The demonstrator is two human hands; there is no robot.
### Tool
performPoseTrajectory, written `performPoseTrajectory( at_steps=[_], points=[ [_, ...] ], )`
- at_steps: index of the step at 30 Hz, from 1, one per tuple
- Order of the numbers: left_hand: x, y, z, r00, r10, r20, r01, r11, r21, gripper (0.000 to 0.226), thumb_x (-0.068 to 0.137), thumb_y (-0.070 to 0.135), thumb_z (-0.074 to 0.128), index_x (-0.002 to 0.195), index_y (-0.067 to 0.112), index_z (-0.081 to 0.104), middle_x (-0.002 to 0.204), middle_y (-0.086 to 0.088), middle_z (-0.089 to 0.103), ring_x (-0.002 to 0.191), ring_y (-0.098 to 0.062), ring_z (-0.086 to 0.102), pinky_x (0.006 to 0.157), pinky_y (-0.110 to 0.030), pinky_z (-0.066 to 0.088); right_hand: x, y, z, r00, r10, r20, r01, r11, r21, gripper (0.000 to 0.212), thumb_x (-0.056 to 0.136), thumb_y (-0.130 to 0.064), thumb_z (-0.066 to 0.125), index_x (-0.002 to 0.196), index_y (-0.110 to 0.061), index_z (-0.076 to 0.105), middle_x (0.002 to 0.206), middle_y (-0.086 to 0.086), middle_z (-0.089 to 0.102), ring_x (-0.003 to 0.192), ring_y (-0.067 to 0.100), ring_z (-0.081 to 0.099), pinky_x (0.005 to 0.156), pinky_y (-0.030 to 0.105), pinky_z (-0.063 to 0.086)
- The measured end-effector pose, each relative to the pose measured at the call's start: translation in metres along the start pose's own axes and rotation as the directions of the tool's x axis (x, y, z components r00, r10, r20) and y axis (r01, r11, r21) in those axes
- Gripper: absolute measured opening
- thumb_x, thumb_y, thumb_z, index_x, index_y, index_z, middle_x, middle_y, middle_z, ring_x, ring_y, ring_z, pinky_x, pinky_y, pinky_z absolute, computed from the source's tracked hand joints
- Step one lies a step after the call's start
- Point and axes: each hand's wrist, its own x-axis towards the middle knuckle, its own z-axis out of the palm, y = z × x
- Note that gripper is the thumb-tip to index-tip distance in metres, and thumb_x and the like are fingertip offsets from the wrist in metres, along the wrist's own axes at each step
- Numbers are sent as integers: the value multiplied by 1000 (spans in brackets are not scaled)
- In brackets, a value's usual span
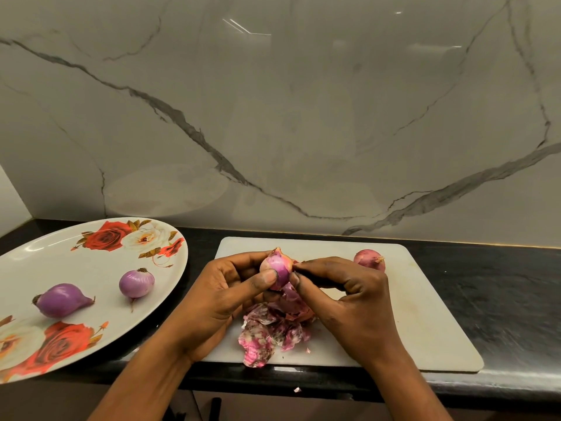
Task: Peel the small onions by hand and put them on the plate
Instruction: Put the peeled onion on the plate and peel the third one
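At frame centre, the left hand (230, 287) grips a half-peeled onion (277, 270) — the right hand (343, 288) pinches its loose skin. Two peeled onions (136, 282) lie on the plate (76, 259), lower left.

a glossy white marble-look backsplash (303, 117) fills the upper view, crossed by long dark grey veins (170, 109). streaks of reflected light (246, 27) show near its top. below it runs a black stone countertop (501, 299), faintly speckled. a thin golden strip (455, 243) marks the joint between them. at far left a plain pale side wall (12, 196) meets the backsplash.
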Motion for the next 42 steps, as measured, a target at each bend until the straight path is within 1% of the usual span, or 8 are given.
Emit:
performPoseTrajectory(
  at_steps=[7, 11, 17, 23, 29, 31, 35, 42],
  points=[
    [0, 1, 2, 1000, -5, -15, 5, 1000, 7, 46, 85, 11, 73, 131, 11, 69, 121, -12, 78, 115, -27, 74, 92, -31, 62, -1, -1, 2, 998, -55, 1, 55, 994, -98, 13, 91, -15, 81, 104, -17, 84, 94, -10, 80, 83, 1, 74, 72, 16, 58],
    [-1, 0, 3, 1000, -6, -18, 6, 1000, 6, 45, 85, 8, 74, 130, 9, 70, 119, -15, 78, 114, -30, 75, 93, -32, 62, -3, 0, 3, 998, -56, 34, 62, 982, -180, 11, 93, -22, 77, 100, -14, 81, 88, -9, 75, 78, 3, 68, 68, 18, 57],
    [-1, 0, 4, 1000, -9, -29, 9, 1000, 12, 42, 84, 7, 75, 126, 9, 71, 116, -16, 78, 112, -31, 75, 91, -32, 62, -1, -5, 6, 993, -51, 111, 78, 965, -250, 13, 97, -31, 64, 98, -19, 68, 87, -15, 58, 76, -2, 53, 72, 2, 39],
    [-2, 1, 5, 1000, -5, -17, 5, 1000, 6, 42, 84, 9, 74, 126, 9, 71, 117, -16, 78, 113, -30, 75, 94, -33, 62, 2, -6, 8, 992, -11, 123, 41, 970, -238, 13, 99, -36, 56, 97, -24, 59, 87, -15, 54, 80, -4, 53, 70, 3, 38],
    [-4, 2, 5, 1000, 1, 15, -1, 1000, 2, 43, 84, 9, 72, 127, 9, 71, 119, -15, 78, 115, -28, 74, 93, -30, 61, 4, -6, 5, 996, 52, 67, -40, 984, -173, 21, 96, -46, 54, 95, -26, 60, 85, -17, 58, 82, 6, 59, 68, 10, 45],
    [-4, 2, 5, 1000, 3, 25, -3, 1000, -2, 42, 85, 8, 71, 127, 8, 71, 119, -15, 77, 115, -28, 74, 93, -29, 61, 3, -5, 5, 996, 71, 56, -62, 985, -161, 20, 96, -43, 56, 95, -24, 63, 86, -15, 61, 83, 8, 61, 69, 12, 47],
    [-4, 2, 4, 999, 13, 41, -13, 1000, -7, 44, 85, 10, 71, 129, 8, 70, 122, -14, 77, 117, -29, 73, 93, -29, 60, 3, -1, 2, 993, 113, -16, -114, 987, -117, 2, 95, -21, 70, 95, -22, 72, 85, -17, 68, 84, 9, 68, 70, 21, 55],
    [-3, 0, 2, 999, 10, 39, -9, 999, -31, 44, 89, 7, 68, 133, 8, 69, 126, -14, 75, 120, -29, 71, 95, -31, 60, 0, 4, 1, 988, 143, -52, -146, 988, -47, 19, 96, -11, 72, 107, -25, 79, 96, -21, 76, 94, 2, 73, 80, 18, 60]
  ],
)
